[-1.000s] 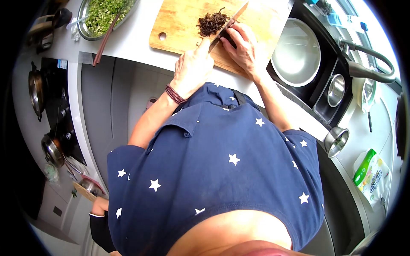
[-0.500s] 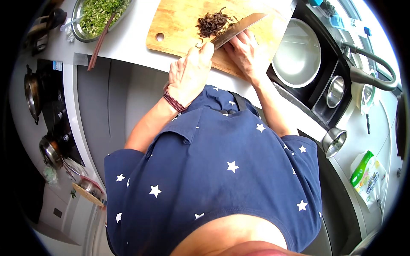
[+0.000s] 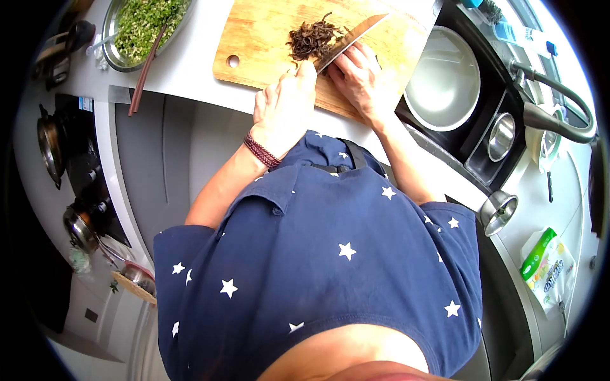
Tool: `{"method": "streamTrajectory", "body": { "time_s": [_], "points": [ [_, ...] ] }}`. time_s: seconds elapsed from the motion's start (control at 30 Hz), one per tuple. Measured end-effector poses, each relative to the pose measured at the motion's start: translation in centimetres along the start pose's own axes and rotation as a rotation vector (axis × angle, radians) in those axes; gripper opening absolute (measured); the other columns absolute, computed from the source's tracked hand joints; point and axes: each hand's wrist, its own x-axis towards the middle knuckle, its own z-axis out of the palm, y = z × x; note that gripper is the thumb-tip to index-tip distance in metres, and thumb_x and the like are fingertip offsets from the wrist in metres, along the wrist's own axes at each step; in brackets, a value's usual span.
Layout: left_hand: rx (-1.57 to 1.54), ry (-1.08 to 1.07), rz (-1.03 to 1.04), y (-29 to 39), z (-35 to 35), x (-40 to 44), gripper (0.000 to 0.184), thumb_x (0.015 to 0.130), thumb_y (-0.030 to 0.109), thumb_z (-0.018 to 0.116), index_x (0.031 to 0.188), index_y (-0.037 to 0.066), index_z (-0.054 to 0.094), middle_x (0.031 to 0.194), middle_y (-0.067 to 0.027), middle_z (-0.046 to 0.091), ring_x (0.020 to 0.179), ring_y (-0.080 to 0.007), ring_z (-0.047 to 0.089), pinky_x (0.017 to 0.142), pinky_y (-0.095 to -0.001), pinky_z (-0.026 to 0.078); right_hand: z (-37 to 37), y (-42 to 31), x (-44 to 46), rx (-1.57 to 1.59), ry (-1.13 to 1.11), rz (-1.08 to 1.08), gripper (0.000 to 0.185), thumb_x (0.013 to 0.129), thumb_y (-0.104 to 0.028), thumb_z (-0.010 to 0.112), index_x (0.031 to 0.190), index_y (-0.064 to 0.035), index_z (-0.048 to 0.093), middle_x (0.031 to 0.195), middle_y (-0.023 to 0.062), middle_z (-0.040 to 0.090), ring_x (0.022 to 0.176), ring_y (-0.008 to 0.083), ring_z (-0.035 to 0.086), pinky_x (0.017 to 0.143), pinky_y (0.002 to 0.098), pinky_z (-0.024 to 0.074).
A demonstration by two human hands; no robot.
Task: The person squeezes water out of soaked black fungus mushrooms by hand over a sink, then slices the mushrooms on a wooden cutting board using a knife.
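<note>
A wooden cutting board (image 3: 260, 38) lies on the counter. My left hand (image 3: 284, 98), with a dark red beaded bracelet at the wrist, is closed around the handle of a kitchen knife (image 3: 356, 38). The blade slants up and to the right across the board. Close against the blade's right side is my right hand (image 3: 357, 79), its fingers bent and pressed down on the board. What they hold is hidden beneath them; a small dark bit shows at their edge. Left of the blade sits a pile of thin dark brown strips (image 3: 311, 41).
A glass bowl (image 3: 109, 47) of chopped greens stands at the upper left, with chopsticks (image 3: 145, 79) resting on its rim. To the right is a sink with a large metal bowl (image 3: 443, 79), a small metal bowl (image 3: 501, 136) and a faucet (image 3: 559, 120). The counter edge runs before me.
The knife blade has shifted slightly left and down, nearer the strips. The pile sits slightly further left in view, and the whole scene has tilted a little.
</note>
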Motion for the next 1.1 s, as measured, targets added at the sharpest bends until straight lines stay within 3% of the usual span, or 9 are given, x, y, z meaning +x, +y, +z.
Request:
{"method": "streamTrajectory", "body": {
  "time_s": [0.3,0.53,0.63,0.67,0.7,0.77,0.83,0.9,1.1],
  "points": [
    [-0.288,-0.01,-0.067,-1.3,-1.3,0.4,0.015,0.091,0.014,0.054,0.099,0.002,0.053,0.076,-0.0254,0.064,0.073,-0.0457,0.063,0.063,-0.0533,0.05,-0.1,-0.2,-0.1,-0.007,0.034,-0.003,0.023,0.069,-0.005,0.075,0.09,-0.0075,0.067,0.097,0.0045,0.067,0.1,0.0238,0.061,0.088,0.0339,0.0515],
    [-0.032,0.026,0.112,-2.2,0.8,-1.2,0.017,0.089,0.012,0.055,0.105,0.005,0.056,0.08,-0.0206,0.064,0.069,-0.0411,0.064,0.061,-0.0505,0.051,-0.2,-0.2,0.0,0.055,0.04,0.032,0.019,0.068,-0.002,0.076,0.085,-0.0061,0.068,0.092,0.0079,0.067,0.095,0.0267,0.063,0.083,0.0371,0.0531],
    [-0.104,-0.08,0.07,-0.7,-0.3,0.7,0.022,0.091,0.013,0.053,0.109,0.003,0.058,0.078,-0.0235,0.063,0.066,-0.0427,0.062,0.062,-0.0528,0.049,-0.3,1.6,-1.9,0.143,-0.156,-0.001,0.031,0.075,-0.003,0.058,0.106,-0.0097,0.061,0.105,0.0108,0.059,0.101,0.0262,0.057,0.085,0.0375,0.0488],
    [0.091,-0.032,0.327,-3.8,2.2,0.7,0.025,0.092,0.016,0.051,0.11,0.0,0.058,0.073,-0.0266,0.062,0.068,-0.0454,0.061,0.063,-0.0549,0.049,-0.7,0.9,-2.3,0.24,-0.2,0.091,0.026,0.08,-0.01,0.052,0.106,-0.0093,0.055,0.107,0.0107,0.055,0.105,0.0245,0.054,0.088,0.0372,0.0471],
    [0.019,-0.065,0.173,-1.6,1.0,0.5,0.028,0.092,0.017,0.051,0.113,0.0,0.057,0.076,-0.0292,0.062,0.072,-0.0472,0.061,0.064,-0.0556,0.048,-1.7,0.1,-2.3,0.332,-0.236,0.187,0.024,0.084,-0.017,0.046,0.106,-0.0088,0.048,0.109,0.0107,0.05,0.108,0.0228,0.05,0.09,0.0369,0.0455],
    [-0.002,-0.107,-0.018,1.6,-0.6,0.2,0.028,0.092,0.019,0.05,0.109,-0.002,0.058,0.08,-0.0324,0.062,0.076,-0.0506,0.061,0.07,-0.0574,0.047,-3.4,-0.3,-2.6,-0.01,-0.004,-0.044,0.022,0.077,-0.018,0.054,0.097,-0.0098,0.048,0.103,0.0099,0.051,0.103,0.0228,0.05,0.084,0.0335,0.0476],
    [-0.135,-0.025,0.107,1.0,-0.3,0.4,0.03,0.093,0.018,0.049,0.112,-0.004,0.057,0.081,-0.0325,0.062,0.076,-0.0504,0.061,0.068,-0.0556,0.046,-2.6,-0.2,-2.1,0.053,0.155,-0.077,0.009,0.068,-0.015,0.065,0.071,-0.012,0.057,0.08,0.0034,0.058,0.088,0.0234,0.057,0.075,0.0346,0.05],
    [-0.307,-0.138,0.022,0.7,-0.9,1.0,0.03,0.091,0.016,0.05,0.114,-0.002,0.059,0.084,-0.0293,0.065,0.082,-0.0489,0.062,0.071,-0.0523,0.046,-2.9,0.1,-2.5,0.031,0.253,-0.094,0.012,0.064,-0.014,0.064,0.069,-0.0103,0.054,0.078,0.0042,0.055,0.082,0.0222,0.057,0.071,0.0338,0.0498],
    [-0.086,-0.018,0.096,-0.5,-1.8,0.4,0.028,0.091,0.016,0.051,0.113,0.0,0.059,0.081,-0.0287,0.064,0.077,-0.049,0.062,0.068,-0.0543,0.047,0.0,0.4,-0.9,0.004,0.165,-0.042,0.01,0.065,-0.017,0.064,0.069,-0.0119,0.057,0.08,0.0042,0.058,0.086,0.0229,0.059,0.076,0.0336,0.0495]
  ]
}}
